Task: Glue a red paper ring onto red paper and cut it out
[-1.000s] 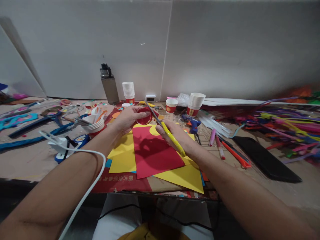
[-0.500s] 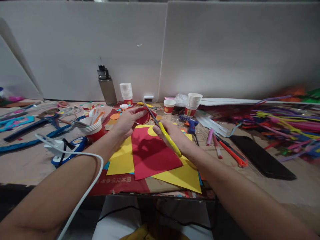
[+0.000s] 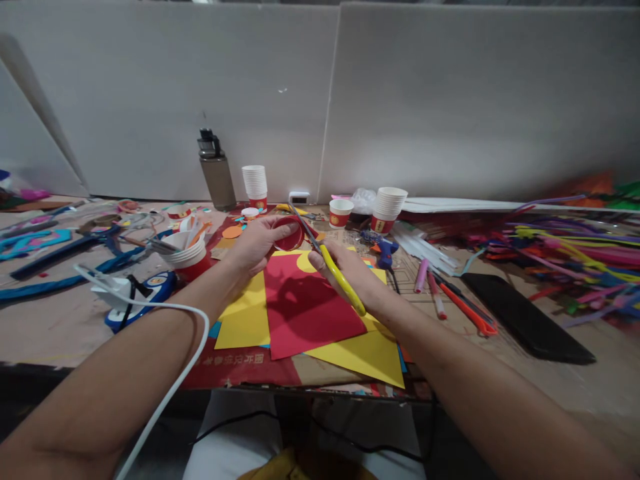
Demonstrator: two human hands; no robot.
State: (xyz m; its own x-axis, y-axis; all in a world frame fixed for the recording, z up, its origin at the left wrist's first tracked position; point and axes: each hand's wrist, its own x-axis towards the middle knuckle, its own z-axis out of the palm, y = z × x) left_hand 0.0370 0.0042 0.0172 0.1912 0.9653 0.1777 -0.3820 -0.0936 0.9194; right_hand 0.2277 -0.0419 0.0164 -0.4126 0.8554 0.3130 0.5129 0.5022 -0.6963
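Observation:
A curved red paper piece [image 3: 290, 235] is pinched in my left hand [image 3: 257, 243] above the table's middle. My right hand [image 3: 350, 272] is closed round the yellow handles of a pair of scissors [image 3: 340, 277]. The scissor blades point up and away, at the right side of the red piece; whether they touch it is hard to tell. Below both hands lies a red sheet [image 3: 305, 317] on top of yellow sheets [image 3: 365, 357]. Part of a yellow round piece [image 3: 305, 261] shows beside my right hand.
Cup stacks [image 3: 387, 210] and a bottle [image 3: 217, 177] stand at the back. A cup with tools [image 3: 187, 257] is left. Right lie a glue gun [image 3: 386, 252], a cutter [image 3: 470, 310], a black phone-like slab [image 3: 527, 317] and pipe cleaners [image 3: 585, 247]. A white cable crosses my left forearm.
The whole view has shifted slightly, moving things a little to the right in the picture. The red piece shows a wider loop beside the blades. Both hands keep their holds.

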